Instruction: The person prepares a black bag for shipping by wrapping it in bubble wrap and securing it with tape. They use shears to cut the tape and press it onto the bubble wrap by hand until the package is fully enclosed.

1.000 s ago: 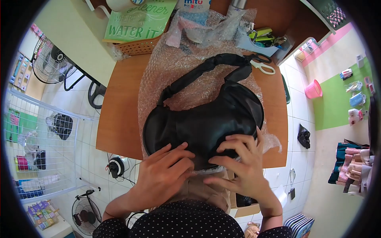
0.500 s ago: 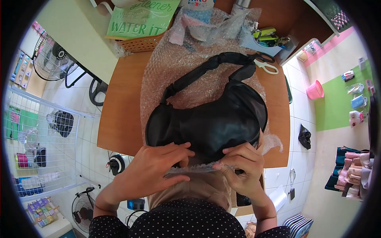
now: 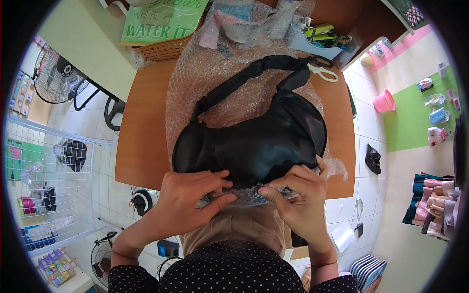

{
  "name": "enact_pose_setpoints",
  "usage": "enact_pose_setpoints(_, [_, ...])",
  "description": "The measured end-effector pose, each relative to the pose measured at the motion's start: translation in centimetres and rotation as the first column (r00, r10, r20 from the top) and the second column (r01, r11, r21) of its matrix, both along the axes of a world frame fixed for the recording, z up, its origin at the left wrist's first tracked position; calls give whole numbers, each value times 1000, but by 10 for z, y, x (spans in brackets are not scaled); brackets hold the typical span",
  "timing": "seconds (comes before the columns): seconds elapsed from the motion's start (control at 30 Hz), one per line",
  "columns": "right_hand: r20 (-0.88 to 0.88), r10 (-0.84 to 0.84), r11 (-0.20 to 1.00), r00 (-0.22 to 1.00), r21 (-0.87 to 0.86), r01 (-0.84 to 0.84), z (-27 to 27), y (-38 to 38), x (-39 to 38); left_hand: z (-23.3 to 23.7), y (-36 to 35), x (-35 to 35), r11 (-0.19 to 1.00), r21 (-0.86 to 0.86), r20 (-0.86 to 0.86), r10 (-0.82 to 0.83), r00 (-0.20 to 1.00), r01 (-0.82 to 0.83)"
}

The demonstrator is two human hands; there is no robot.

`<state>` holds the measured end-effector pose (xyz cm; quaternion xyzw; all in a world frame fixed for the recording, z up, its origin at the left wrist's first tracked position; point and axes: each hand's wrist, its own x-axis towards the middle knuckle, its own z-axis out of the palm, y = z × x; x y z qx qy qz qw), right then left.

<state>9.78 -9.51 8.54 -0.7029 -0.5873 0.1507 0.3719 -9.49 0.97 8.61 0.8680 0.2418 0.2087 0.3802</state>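
Note:
A black leather bag [image 3: 254,141] with a ruched strap lies on a sheet of bubble wrap [image 3: 229,73] spread over a wooden table [image 3: 141,132]. My left hand [image 3: 188,200] and my right hand [image 3: 295,195] both pinch the near edge of the bubble wrap and hold it up against the bag's near side. The strap curves toward the far end of the table.
White-handled scissors [image 3: 320,68] lie by the strap's far end. A wicker basket [image 3: 163,49] with a green "WATER IT" sign [image 3: 159,22], loose plastic bags and a blue tray [image 3: 317,44] of office items stand at the back. A wire rack [image 3: 49,180] and fans stand on the floor to the left.
My hands went from pressing on the bag's near side to gripping the bubble wrap's near edge and lifting it up against the bag.

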Motion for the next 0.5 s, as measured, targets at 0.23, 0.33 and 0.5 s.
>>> enact_pose_setpoints(0.23, [150, -84, 994, 985, 77, 74, -7, 2, -2, -3, -2, 1, 999, 22, 43, 42, 998, -43])
enact_pose_setpoints(0.33, [135, -76, 996, 988, 49, 70, -10, -1, -1, -4, -3, 1, 999, 29, 32, 45, 998, -46])
enact_pose_setpoints(0.5, [180, 2, 998, 984, 69, -15, -11, -1, 10, -4, -2, 1, 999, 27, 11, 39, 999, -39])
